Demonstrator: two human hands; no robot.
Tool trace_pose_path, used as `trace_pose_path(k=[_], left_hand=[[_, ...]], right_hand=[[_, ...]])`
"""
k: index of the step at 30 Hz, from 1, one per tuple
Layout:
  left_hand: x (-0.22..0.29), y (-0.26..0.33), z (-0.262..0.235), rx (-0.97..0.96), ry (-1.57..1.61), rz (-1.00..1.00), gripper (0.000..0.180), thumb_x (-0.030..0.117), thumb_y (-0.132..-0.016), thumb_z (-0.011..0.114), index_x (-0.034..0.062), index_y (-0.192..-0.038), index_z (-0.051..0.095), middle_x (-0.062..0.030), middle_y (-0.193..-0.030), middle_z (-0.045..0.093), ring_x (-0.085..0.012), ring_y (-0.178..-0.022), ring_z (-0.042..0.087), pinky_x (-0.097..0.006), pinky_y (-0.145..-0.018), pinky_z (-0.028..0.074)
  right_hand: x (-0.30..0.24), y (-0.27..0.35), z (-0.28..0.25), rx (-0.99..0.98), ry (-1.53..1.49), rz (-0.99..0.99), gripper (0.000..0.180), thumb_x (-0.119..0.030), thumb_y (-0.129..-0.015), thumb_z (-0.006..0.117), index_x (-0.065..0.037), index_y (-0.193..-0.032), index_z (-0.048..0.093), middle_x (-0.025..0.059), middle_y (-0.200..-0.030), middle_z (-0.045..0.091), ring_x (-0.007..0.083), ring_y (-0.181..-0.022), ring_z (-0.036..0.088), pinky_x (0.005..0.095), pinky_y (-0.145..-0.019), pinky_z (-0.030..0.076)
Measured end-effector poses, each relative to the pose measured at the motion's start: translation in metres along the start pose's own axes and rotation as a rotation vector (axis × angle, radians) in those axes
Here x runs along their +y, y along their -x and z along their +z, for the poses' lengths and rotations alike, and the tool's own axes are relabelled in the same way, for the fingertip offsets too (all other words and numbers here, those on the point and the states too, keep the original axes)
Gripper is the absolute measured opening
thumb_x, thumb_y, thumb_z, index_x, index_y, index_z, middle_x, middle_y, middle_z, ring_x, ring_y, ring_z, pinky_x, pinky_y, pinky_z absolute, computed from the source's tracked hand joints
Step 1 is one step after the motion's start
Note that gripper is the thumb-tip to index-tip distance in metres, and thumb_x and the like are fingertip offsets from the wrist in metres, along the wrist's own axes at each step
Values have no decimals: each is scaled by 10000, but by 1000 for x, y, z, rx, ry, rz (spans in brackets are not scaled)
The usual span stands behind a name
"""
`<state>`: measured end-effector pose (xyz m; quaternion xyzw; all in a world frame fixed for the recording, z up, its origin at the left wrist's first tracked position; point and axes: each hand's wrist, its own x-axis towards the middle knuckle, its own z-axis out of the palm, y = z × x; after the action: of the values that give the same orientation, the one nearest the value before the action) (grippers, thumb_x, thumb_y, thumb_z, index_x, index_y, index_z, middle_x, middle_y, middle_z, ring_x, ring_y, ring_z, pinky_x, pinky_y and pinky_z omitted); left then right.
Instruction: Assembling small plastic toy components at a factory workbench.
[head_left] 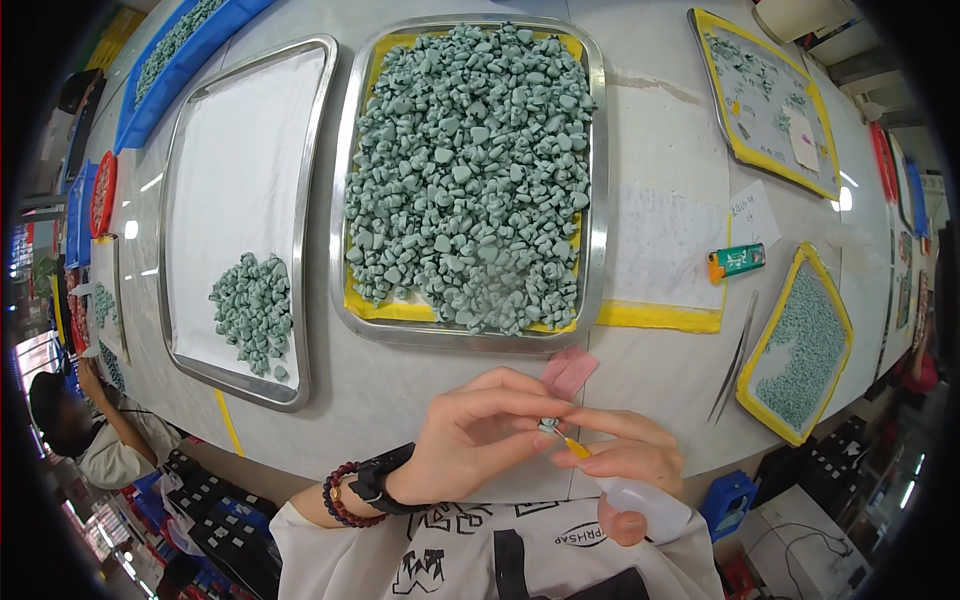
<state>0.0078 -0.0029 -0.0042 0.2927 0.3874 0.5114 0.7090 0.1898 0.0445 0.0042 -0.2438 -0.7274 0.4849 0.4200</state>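
Just in front of my body, my left hand (470,430) pinches a tiny grey-green piece (548,425) between thumb and fingers. My right hand (635,455) is closed round a translucent white squeeze bottle (655,508) with a yellow needle tip (577,448). The thin needle reaches the piece or lies very close to it; contact is too small to tell. Beyond my fingers lies a folded pink cloth (570,372). A metal tray (340,290) heaped with similar grey-green pieces stands straight ahead.
Left is a white-lined metal tray (240,150) with a smaller pile. Right lie a lighter (738,261), tweezers (738,355), paper sheets (660,245) and two yellow-edged trays (835,185). A blue bin (130,125) sits far left. A person (110,430) works at the left.
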Motion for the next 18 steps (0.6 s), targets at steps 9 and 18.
trace_pose_path(k=[9, 18], left_hand=[[1, -1, 1, 3, -16, 7, 349, -176, -781, 557, -34, -1097, 606, -119, -1114, 504, -194, -1027, 564, -298, -890, 513], [7, -1, 5, 65, 18, -31, 297, -167, -770, 588, -59, -1046, 610, -122, -1070, 516, -200, -971, 587, -280, -839, 500]], right_hand=[[-1, 0, 0, 0, 18, 34, 494, -491, -948, 343, -29, -923, 516, 156, -700, 669, 365, -784, 664, 382, -599, 524], [0, 2, 1, 37, -48, 4, 506, -497, -935, 380, -8, -927, 511, 188, -669, 646, 374, -748, 669, 391, -566, 545]])
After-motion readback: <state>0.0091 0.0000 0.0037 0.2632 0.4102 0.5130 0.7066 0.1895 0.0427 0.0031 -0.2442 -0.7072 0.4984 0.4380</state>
